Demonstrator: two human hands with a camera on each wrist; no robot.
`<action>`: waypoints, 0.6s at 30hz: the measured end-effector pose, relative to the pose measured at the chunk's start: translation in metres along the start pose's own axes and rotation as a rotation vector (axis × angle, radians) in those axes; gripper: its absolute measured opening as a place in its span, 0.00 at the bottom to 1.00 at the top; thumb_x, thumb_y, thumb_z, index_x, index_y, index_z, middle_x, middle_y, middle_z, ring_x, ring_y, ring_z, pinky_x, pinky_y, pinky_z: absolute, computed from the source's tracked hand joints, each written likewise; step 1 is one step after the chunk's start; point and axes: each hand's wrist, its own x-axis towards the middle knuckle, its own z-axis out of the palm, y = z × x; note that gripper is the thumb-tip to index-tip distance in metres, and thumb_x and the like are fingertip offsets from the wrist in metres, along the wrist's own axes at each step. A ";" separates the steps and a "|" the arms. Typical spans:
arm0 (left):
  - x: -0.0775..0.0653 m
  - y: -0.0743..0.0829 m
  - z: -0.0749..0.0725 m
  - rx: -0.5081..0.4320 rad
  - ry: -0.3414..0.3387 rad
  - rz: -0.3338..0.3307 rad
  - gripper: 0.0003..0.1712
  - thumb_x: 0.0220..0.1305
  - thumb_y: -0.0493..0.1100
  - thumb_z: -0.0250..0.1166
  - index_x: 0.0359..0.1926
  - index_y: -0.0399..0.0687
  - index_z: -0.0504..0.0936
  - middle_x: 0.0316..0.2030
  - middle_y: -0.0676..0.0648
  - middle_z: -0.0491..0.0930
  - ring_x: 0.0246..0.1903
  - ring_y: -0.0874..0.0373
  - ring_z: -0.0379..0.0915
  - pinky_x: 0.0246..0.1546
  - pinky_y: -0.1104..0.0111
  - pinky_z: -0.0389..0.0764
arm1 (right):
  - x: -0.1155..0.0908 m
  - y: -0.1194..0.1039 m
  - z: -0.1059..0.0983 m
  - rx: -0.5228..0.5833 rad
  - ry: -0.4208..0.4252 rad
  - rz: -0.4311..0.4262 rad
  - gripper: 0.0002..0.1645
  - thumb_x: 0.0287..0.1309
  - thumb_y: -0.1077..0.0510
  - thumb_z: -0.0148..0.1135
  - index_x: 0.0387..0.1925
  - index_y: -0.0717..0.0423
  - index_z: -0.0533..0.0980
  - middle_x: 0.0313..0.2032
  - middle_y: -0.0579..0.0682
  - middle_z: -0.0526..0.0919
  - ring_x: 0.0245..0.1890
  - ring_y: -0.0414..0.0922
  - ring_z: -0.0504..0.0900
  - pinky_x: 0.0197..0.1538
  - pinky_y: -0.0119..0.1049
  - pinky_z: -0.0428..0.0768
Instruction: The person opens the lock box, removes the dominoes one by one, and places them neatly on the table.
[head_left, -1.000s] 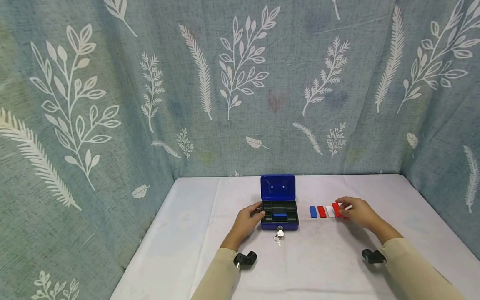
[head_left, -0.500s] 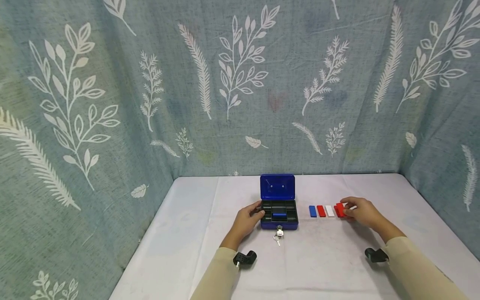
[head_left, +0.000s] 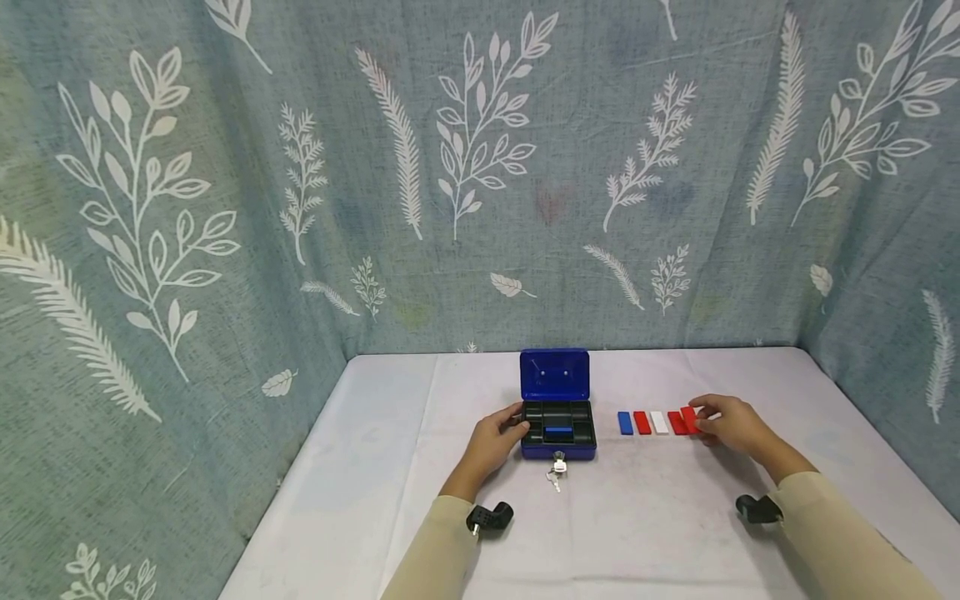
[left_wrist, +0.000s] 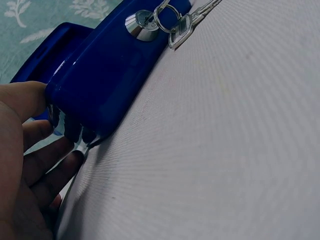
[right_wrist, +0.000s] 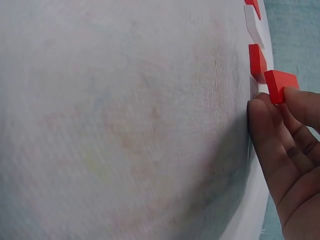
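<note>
My right hand (head_left: 731, 423) pinches a red rectangular block (right_wrist: 280, 86) between thumb and fingers, raised and tilted at the right end of a row. The row on the table holds a blue block (head_left: 625, 423), a red block (head_left: 642, 422), a white block (head_left: 659, 422) and a second red block (right_wrist: 257, 62) beside the held one. A blue cash box (head_left: 558, 452) stands with its lid up, a blue piece (head_left: 558, 430) inside its black tray. Along its left side rests my left hand (head_left: 491, 443), thumb at the rim and fairly straight fingers touching the wall.
Keys (head_left: 555, 475) on a ring hang from the lock (left_wrist: 142, 25) at the box's front. A white cloth (head_left: 615, 533) covers the table. Patterned blue-green curtains (head_left: 555, 275) stand around its back and sides.
My right hand has moved a little to the right with the red block, uncovering the red block at the row's end. The left hand and the box have stayed in place.
</note>
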 end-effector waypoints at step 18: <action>0.000 0.001 -0.001 0.008 -0.002 0.003 0.28 0.66 0.53 0.63 0.65 0.53 0.75 0.57 0.51 0.78 0.58 0.53 0.72 0.63 0.54 0.67 | 0.002 0.005 -0.003 -0.055 0.021 0.040 0.22 0.62 0.68 0.59 0.57 0.71 0.70 0.38 0.58 0.77 0.28 0.46 0.78 0.31 0.38 0.81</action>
